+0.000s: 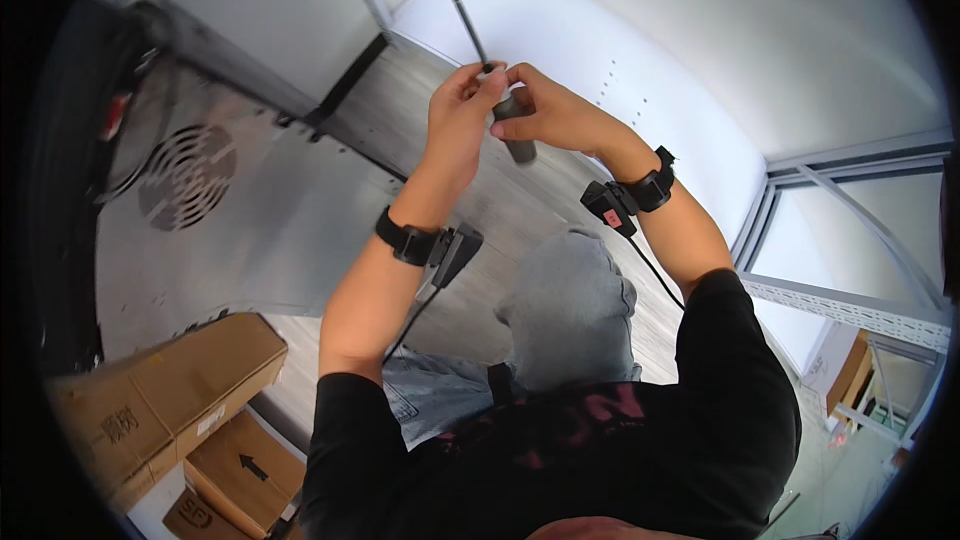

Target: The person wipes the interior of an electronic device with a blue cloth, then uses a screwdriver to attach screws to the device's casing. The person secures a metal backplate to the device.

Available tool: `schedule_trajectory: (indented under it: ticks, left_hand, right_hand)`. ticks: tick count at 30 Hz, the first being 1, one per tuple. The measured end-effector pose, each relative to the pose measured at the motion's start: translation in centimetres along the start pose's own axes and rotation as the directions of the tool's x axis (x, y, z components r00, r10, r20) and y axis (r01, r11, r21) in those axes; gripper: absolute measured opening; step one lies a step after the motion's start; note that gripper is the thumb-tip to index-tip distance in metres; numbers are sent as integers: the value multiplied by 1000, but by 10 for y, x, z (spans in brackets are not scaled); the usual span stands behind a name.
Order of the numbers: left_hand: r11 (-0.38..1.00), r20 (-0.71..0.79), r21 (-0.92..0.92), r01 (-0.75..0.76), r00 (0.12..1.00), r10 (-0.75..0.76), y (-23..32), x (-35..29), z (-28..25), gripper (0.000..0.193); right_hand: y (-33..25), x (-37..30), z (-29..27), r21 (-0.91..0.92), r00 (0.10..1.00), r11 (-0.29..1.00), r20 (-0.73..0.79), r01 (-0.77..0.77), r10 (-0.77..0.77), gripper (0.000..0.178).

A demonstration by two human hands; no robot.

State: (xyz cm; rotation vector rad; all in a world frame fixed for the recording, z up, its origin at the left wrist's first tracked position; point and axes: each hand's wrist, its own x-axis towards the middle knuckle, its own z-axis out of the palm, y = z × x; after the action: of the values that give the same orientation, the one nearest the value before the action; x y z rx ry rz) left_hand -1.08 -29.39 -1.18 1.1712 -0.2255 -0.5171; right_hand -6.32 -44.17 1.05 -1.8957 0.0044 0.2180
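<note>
A screwdriver (519,146) with a thick grey handle and a long dark shaft is held up in front of me. It tilts, its tip pointing up and to the left. My left hand (462,112) is closed in a pinch where the shaft meets the handle, at a pale collar. My right hand (545,112) is closed round the upper part of the handle, thumb and fingers on either side. The two hands nearly touch. Fingers hide part of the collar. Each wrist wears a black strap with a small cabled device.
On the left stands a metal panel (300,230) with a round fan grille (188,178). Cardboard boxes (190,390) are stacked at lower left. White panels (640,50) stand ahead, and a white metal rack (850,305) is at right. My bent knee (570,305) is below the hands.
</note>
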Motion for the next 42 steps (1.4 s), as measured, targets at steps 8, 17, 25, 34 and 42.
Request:
schedule_trajectory:
  ticks: [8, 17, 25, 34, 42]
  left_hand:
    - [925, 58, 257, 281, 951, -305, -90, 66, -5, 31]
    - [863, 17, 221, 455, 882, -470, -184, 138, 33, 28]
    - [839, -48, 226, 495, 866, -497, -190, 141, 36, 26]
    - [908, 2, -105, 405, 913, -407, -94, 72, -12, 24]
    - [988, -55, -75, 134, 989, -138, 21, -85, -57, 18]
  right_hand:
    - [162, 29, -66, 347, 859, 901, -343, -260, 380, 16]
    - [299, 95, -181, -135, 690, 800, -601, -584, 403, 23]
    - [307, 121, -189, -134, 685, 783, -587, -607, 431, 21]
    - [112, 87, -77, 49, 993, 995, 84, -83, 78, 21]
    - [-26, 42, 26, -99, 894, 933, 337, 345, -295, 21]
